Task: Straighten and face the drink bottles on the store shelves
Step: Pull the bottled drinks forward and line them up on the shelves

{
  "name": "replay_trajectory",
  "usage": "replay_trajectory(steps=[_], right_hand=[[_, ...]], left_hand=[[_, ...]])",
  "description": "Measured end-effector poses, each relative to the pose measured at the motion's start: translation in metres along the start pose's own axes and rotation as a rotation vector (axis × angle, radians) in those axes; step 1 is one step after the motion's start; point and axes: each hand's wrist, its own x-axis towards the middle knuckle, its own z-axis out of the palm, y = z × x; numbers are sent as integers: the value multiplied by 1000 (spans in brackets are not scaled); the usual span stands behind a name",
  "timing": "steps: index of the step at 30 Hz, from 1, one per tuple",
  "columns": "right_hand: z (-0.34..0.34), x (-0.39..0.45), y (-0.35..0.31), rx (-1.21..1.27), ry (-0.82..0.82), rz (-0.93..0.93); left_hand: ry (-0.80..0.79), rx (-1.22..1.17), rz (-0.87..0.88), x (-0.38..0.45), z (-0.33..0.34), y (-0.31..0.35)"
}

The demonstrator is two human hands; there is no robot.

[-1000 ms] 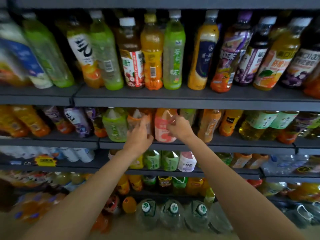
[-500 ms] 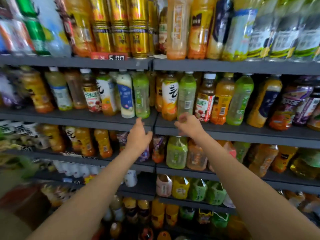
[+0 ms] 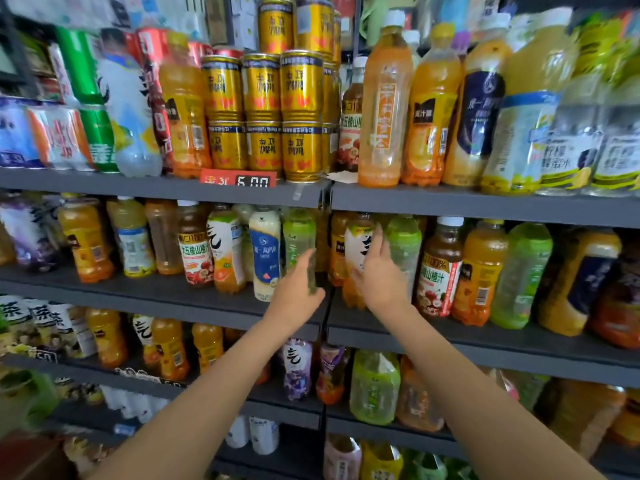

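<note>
Rows of drink bottles fill dark grey shelves (image 3: 485, 344). My left hand (image 3: 296, 294) reaches up to a pale green bottle (image 3: 298, 233) on the middle shelf, its straight fingers against the bottle's lower part, which is blurred there. My right hand (image 3: 379, 280) is raised with straight fingers between an orange bottle with a white label (image 3: 355, 247) and another green bottle (image 3: 405, 244), touching the labelled one. A white and blue bottle (image 3: 265, 258) stands just left of my left hand. Neither hand plainly wraps a bottle.
Stacked gold cans (image 3: 263, 116) and tall orange juice bottles (image 3: 384, 105) stand on the shelf above, with a red price tag (image 3: 239, 181) on its edge. More bottles (image 3: 374, 386) crowd the lower shelves. A vertical joint (image 3: 327, 202) splits the shelving between my hands.
The view has swung upward and both hands rose from the lower shelf's bottles to the shelf above. They have opened from a loose curl to straight fingers against the bottles.
</note>
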Motion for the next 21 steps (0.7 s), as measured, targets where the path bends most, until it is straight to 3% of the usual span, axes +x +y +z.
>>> replay_trajectory(steps=[3,16,21], right_hand=[[2,10,-5,-31,52,13],[-8,29,-10,-160,-17,105],[-11,11,-15,-172,114,57]], left_hand=[[-9,-18,8,10,1,3],[-144,-43,38,50,15,4],[-14,-25,235,44,7,7]])
